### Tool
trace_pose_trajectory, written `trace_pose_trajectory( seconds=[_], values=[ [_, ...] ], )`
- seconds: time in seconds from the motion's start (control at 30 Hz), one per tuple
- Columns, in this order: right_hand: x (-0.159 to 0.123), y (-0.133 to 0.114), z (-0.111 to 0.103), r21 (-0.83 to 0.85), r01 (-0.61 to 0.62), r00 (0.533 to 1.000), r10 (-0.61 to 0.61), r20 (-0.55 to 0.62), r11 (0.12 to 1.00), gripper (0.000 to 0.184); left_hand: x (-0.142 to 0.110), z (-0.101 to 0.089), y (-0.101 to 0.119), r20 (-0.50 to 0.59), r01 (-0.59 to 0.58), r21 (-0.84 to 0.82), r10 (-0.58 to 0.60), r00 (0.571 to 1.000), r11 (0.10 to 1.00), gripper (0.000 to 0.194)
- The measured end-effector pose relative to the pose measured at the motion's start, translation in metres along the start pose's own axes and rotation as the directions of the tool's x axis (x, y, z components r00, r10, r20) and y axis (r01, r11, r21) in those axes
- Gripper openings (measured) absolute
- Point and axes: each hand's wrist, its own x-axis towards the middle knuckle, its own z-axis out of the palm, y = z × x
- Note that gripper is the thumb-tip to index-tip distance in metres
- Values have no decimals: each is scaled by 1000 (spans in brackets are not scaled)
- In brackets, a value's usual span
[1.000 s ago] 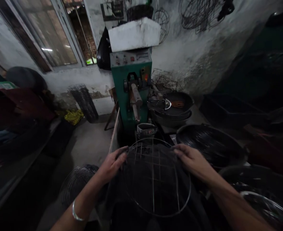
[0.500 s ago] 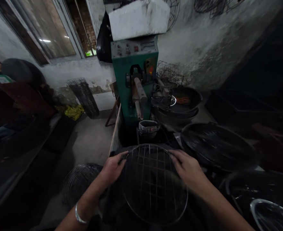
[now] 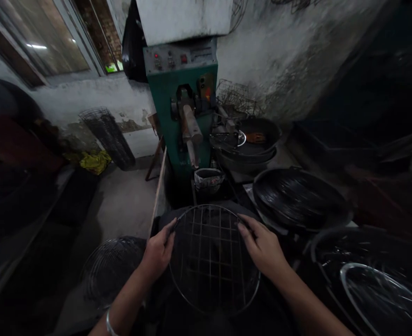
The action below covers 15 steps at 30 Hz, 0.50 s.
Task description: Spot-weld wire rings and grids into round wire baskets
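Observation:
I hold a round wire grid (image 3: 212, 261) flat in front of me, low in the head view. My left hand (image 3: 157, 253) is closed on its left rim, with a metal bangle on that wrist. My right hand (image 3: 262, 247) is closed on its right rim. Straight ahead stands a green machine (image 3: 181, 100) with a thick horizontal arm (image 3: 191, 131) sticking out toward me, and a small tin (image 3: 208, 179) sits below that arm.
Black round pans hold coiled wire at right (image 3: 298, 198) and behind the machine (image 3: 251, 147). A shiny wire ring (image 3: 377, 294) lies at lower right. Domed wire guards sit on the floor at lower left (image 3: 109, 268), a mesh roll (image 3: 108, 135) by the wall.
The wire grid has come down and closer to me, and both hands slid with it along its rim. The view has tilted down and shifted a little.

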Motion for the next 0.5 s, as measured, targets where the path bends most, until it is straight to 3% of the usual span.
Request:
trace_pose_trajectory(
  seconds=[0.17, 0.3, 0.4, 0.5],
  values=[
    [-21, 6, 4, -41, -29, 1000, 29, 5, 999, 57, -6, 6, -2, 2, 27, 1, -27, 1000, 1000, 41],
    [-23, 9, 8, -55, -21, 1000, 20, -15, 998, 53, 4, -16, 4, 63, 66, 58, -70, 996, 996, 44],
    [-21, -2, 6, 1, -18, 998, 18, 66, 1000, 51, 34, -38, 9, 158, 127, 123, -146, 977, 984, 58],
    [-17, -14, 2, 73, -36, 991, 26, 128, 997, 58, 80, -28, 17, 242, 103, 140, -135, 961, 985, 92]
  ],
)
